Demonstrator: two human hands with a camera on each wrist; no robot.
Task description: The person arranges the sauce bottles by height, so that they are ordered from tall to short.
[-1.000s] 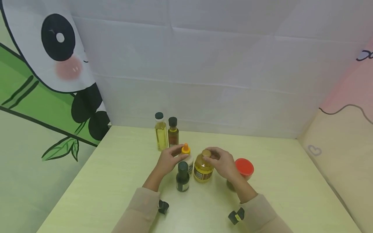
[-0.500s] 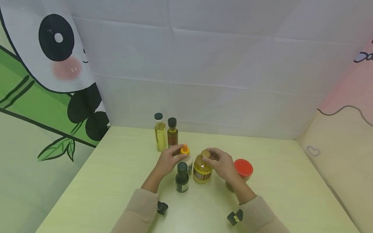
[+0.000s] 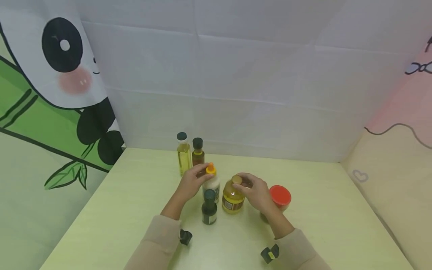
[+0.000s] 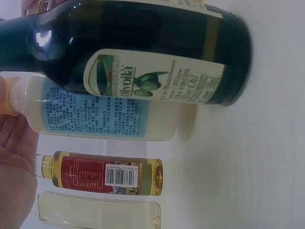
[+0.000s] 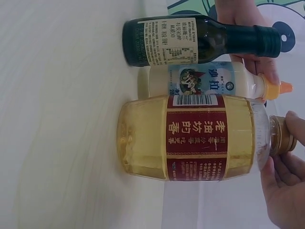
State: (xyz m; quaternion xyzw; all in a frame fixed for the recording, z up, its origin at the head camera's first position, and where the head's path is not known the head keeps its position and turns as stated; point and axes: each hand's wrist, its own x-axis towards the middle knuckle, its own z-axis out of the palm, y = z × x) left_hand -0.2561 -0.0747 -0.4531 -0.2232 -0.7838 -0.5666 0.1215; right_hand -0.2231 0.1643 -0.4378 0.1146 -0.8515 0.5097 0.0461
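In the head view my left hand (image 3: 189, 183) pinches the orange cap of a white squeeze bottle of salad dressing (image 3: 212, 184). My right hand (image 3: 255, 192) holds the gold cap of a squat bottle of yellow oil (image 3: 233, 200) between thumb and fingers. The oil bottle stands upright to the right of the dressing bottle. In front of the dressing stands a small dark green olive oil bottle (image 3: 209, 210), its label readable in the left wrist view. A red-lidded jar (image 3: 280, 195) is partly hidden behind my right wrist.
At the back left stand a tall clear bottle of yellow oil (image 3: 184, 157) and a dark-capped brown bottle (image 3: 198, 152), partly behind my left hand. A pale tabletop (image 3: 324, 210) meets a white cloth backdrop (image 3: 236, 93), with printed cloth at both sides.
The dressing bottle has shifted slightly up and left in the head view with my left hand. My right hand stays on the oil bottle's cap. The head view has turned slightly.
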